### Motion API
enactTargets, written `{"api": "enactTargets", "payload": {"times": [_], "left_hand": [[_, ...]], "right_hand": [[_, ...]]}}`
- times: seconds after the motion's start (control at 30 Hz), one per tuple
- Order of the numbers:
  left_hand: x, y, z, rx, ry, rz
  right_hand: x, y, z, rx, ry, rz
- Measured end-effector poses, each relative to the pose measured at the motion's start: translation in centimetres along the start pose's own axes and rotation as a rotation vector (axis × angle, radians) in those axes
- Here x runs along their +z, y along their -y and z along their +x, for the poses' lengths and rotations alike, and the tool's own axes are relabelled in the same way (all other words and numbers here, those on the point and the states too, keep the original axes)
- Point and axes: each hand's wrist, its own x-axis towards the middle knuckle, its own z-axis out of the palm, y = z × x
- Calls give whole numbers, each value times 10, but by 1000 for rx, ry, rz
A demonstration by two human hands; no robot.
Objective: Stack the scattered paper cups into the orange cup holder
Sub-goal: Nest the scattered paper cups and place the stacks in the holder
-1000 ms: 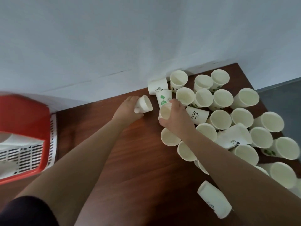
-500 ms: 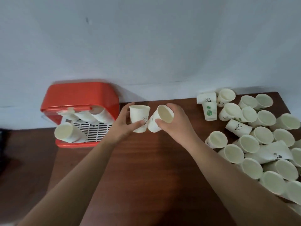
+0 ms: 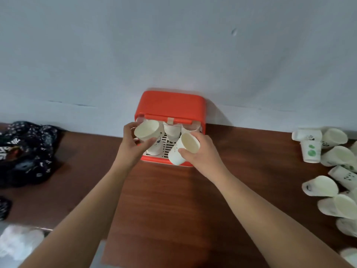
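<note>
The left hand (image 3: pixel 133 149) has its fingers curled round a paper cup (image 3: pixel 147 129) at the orange cup holder (image 3: pixel 170 103). The right hand (image 3: pixel 204 153) grips a second cup (image 3: pixel 181 151) just in front. These look featherlight and easily crushed, so I'd hold them gently near the stiffer rim.

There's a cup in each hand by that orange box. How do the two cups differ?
The left cup, gripped by the left hand, is up at the orange holder opening; the right cup, in the right hand, is lower, before its grille. The left cup shows mainly its mouth; the right cup also shows its side, with a small print. Both are white, empty, tilted toward the camera.
</note>
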Motion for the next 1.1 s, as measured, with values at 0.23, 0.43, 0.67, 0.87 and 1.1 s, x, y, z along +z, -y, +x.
{"api": "enactTargets", "payload": {"times": [0.23, 0.43, 0.67, 0.87, 1.1], "left_hand": [[1, 27, 21, 78, -17, 230], [2, 66, 34, 55, 156, 540], [-20, 78, 47, -140, 300, 334], [-29, 73, 44, -209, 218, 124], [-28, 80, 49, -142, 284, 128]], "right_hand": [[27, 0, 5, 69, -42, -24], [43, 5, 17, 70, -139, -50], [83, 23, 50, -77, -149, -82], [116, 8, 61, -131, 25, -313], [125, -2, 69, -54, 194, -242]]}}
